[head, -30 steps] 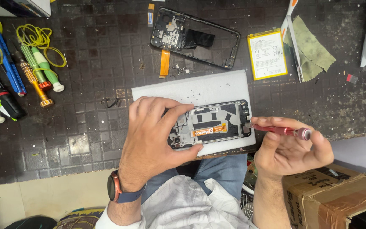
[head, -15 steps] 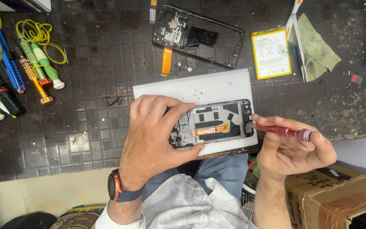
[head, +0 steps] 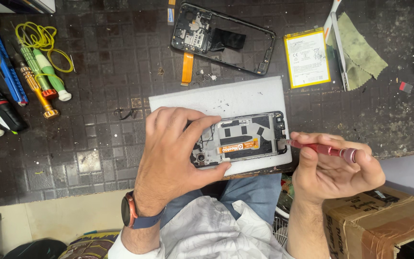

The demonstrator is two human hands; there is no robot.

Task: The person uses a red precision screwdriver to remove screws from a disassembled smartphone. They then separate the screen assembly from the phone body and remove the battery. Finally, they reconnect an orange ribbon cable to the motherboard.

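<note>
Fingers [head: 195, 120] of the left hand [head: 173, 153] curl over the near end of an opened black smartphone chassis with exposed metal shields and an orange ribbon cable [head: 247, 139], thumb pressed to its lower edge, clamping it flat. Chassis lies on a white rectangular foam pad [head: 226, 98] at the front edge of a dark tiled rubber work mat [head: 97, 139].

Right hand [head: 334, 168] closed around a slim red metal screwdriver [head: 319, 149], held nearly level, thumb and fingertips pinching the shaft; tip touches the chassis's right end.

Further back on the mat: a stripped black phone frame with an orange flex strip [head: 224, 38]; just right of it a yellow-edged flat battery [head: 306, 57] and a crumpled olive-green cloth [head: 360, 52]. Far left: a cluster of green, orange and blue-handled screwdrivers [head: 39, 81] beside a loop of yellow cord [head: 44, 41]. Brown cardboard box [head: 384, 225] sits below the right hand, off the bench.
</note>
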